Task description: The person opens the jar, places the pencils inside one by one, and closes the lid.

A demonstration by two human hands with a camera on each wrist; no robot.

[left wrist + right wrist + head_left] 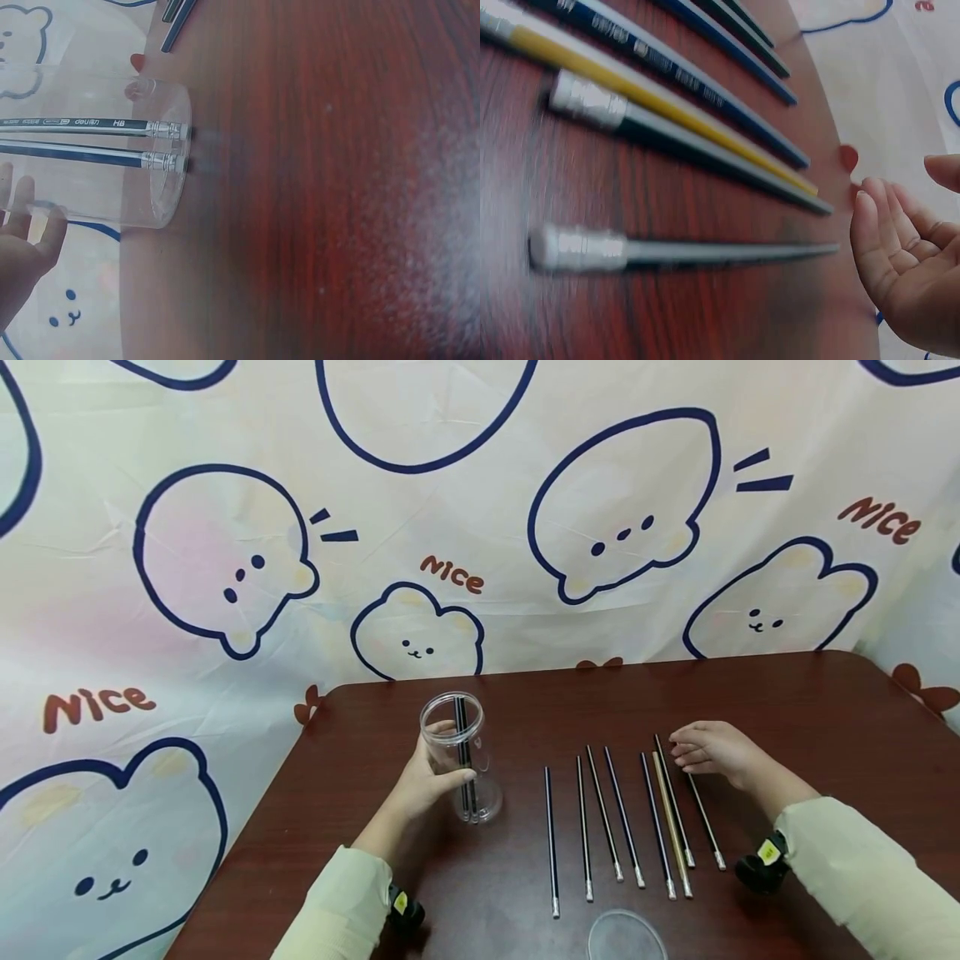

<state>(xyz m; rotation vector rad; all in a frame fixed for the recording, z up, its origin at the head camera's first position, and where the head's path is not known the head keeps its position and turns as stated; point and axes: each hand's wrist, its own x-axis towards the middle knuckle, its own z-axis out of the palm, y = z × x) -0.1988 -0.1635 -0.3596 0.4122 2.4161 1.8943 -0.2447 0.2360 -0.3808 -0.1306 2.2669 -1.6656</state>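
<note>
My left hand grips a clear plastic jar from its left side, thumb across the near wall. Two dark pencils stand inside, eraser ends at the base. My right hand holds nothing; its fingers are slightly bent and the thumb stands apart. Those fingers are over the far ends of the rightmost pencils, closest to a dark pencil with a white eraser. Beside that one lie another dark pencil and a yellow pencil.
Several dark blue and green pencils lie spread left of the yellow one, eraser ends toward me. A clear round lid lies at the near edge of view. The brown table meets a cartoon-printed cloth behind.
</note>
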